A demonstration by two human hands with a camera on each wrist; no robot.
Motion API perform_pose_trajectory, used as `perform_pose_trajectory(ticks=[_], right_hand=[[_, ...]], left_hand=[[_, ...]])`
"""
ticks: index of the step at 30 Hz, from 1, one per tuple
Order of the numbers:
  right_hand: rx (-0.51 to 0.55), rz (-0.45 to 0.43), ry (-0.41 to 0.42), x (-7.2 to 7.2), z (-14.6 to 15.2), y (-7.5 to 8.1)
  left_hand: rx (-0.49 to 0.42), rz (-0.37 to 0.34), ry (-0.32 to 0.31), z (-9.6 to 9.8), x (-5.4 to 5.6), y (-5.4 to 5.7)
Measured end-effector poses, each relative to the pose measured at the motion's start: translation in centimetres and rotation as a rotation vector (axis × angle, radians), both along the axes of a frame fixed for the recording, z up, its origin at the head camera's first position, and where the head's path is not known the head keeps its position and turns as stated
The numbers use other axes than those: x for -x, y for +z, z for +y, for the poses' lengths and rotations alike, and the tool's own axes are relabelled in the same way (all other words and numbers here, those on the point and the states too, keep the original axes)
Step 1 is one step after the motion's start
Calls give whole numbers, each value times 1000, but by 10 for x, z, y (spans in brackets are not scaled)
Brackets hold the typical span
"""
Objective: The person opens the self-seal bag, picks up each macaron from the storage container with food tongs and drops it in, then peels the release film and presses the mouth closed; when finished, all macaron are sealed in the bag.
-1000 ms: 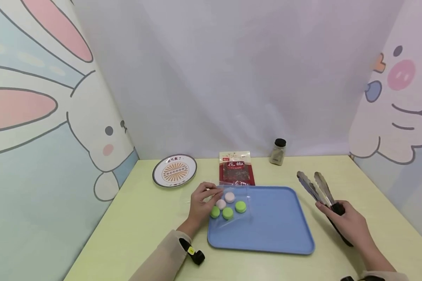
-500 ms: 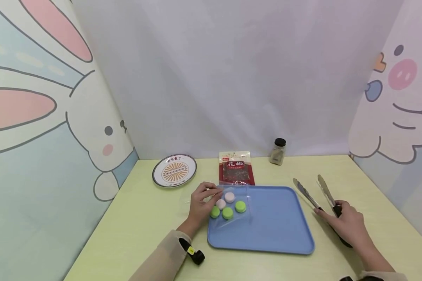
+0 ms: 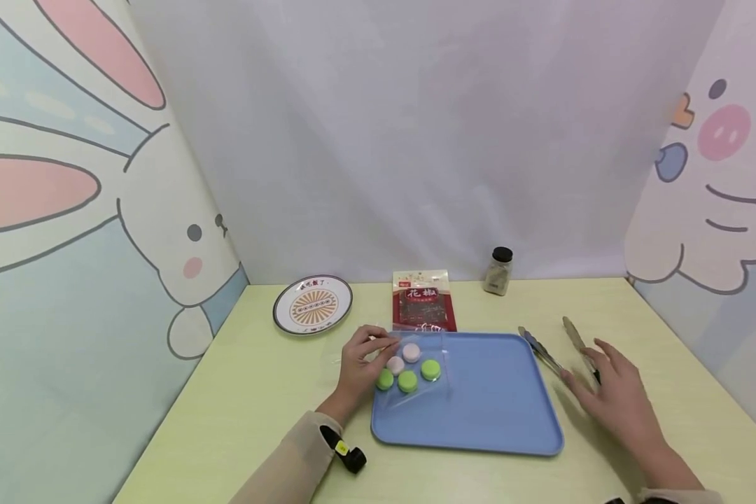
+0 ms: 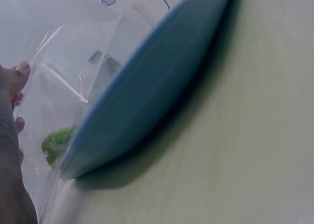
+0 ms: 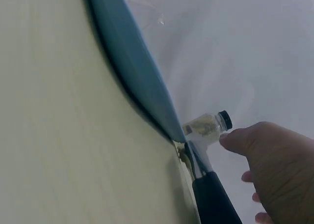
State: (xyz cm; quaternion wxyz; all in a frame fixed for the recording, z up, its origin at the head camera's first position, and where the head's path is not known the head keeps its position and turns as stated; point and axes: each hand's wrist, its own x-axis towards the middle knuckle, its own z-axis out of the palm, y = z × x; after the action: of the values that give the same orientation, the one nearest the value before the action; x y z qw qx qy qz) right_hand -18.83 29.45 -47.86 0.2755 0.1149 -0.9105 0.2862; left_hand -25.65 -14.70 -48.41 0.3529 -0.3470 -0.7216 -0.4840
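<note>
Left hand [image 3: 360,360]: below the centre of the head frame, my thumb and fingertips drawn together on the edge of the clear plastic bag.

Clear plastic bag [image 4: 64,91]: over the tray's left end and out past it; film so thin could have slid or crumpled had I tugged too hard.

Macarons [image 3: 431,369]: three green and two pale pink in sight below centre, inside the film or under it, I could not tell; a jerk on the bag might have sent them skidding toward the tray's left edge.

Blue tray [image 3: 491,399]: lower right of centre, flat on the pale table; its rim looked low, so I would not have trusted it to stop a rolling macaron.

Right hand [image 3: 617,402]: lower right, thumb and fingers parted above the tongs, gripping nothing I could make out; whether a fingertip brushed them was hidden.

Tongs [image 3: 542,350]: lower right, arms splayed, black handle [image 5: 213,199] just below my thumb; a lopsided grasp could have swung one tip into the tray's upper right corner.

Spice jar [image 3: 498,271]: upright, right of centre, well beyond the tongs; only an overlong reach would have toppled it.

Peppercorn packet [image 3: 422,304]: hard by the tray's top edge; a shove on the tray could have creased it.
</note>
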Motion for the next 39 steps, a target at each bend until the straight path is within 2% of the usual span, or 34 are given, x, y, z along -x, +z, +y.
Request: perform_pose_trajectory(ticks=[3, 4, 5, 7, 9, 12, 15, 18, 20, 22, 25, 27, 31, 36, 39], right_hand=[[-14, 249, 136, 3, -20, -2], [-14, 300, 185, 3, -31, -2], [-7, 325, 231, 1, -44, -2], [7, 347, 315, -5, -73, -3], [15, 300, 350, -13, -103, -4], [18, 172, 313, -25, -143, -5], [61, 36, 225, -29, -172, -8], [94, -46, 159, -27, -189, -12], [105, -75, 154, -27, -196, -14], [114, -102, 172, -27, -200, -15], [136, -181, 218, -28, -203, -15], [140, -241, 232, -28, -204, -14], [126, -326, 240, -28, -203, -11], [109, -371, 227, -28, -204, -6], [164, -381, 240, -28, -201, -6]], left_hand=[[67, 36, 60, 1, 2, 3], [92, 46, 85, 2, 3, 4], [119, 49, 109, 3, 4, 7], [182, 10, 157, 5, 5, 14], [274, -68, 214, 9, 7, 24], [469, -255, 281, 20, 9, 42], [593, -436, 270, 34, 17, 59], [619, -540, 245, 47, 30, 68], [642, -577, 243, 54, 39, 69], [702, -597, 262, 57, 47, 66], [800, -622, 284, 56, 54, 57], [825, -625, 281, 53, 57, 50], [786, -647, 186, 48, 61, 43], [725, -690, 81, 47, 67, 38], [624, -721, 21, 45, 71, 41]])
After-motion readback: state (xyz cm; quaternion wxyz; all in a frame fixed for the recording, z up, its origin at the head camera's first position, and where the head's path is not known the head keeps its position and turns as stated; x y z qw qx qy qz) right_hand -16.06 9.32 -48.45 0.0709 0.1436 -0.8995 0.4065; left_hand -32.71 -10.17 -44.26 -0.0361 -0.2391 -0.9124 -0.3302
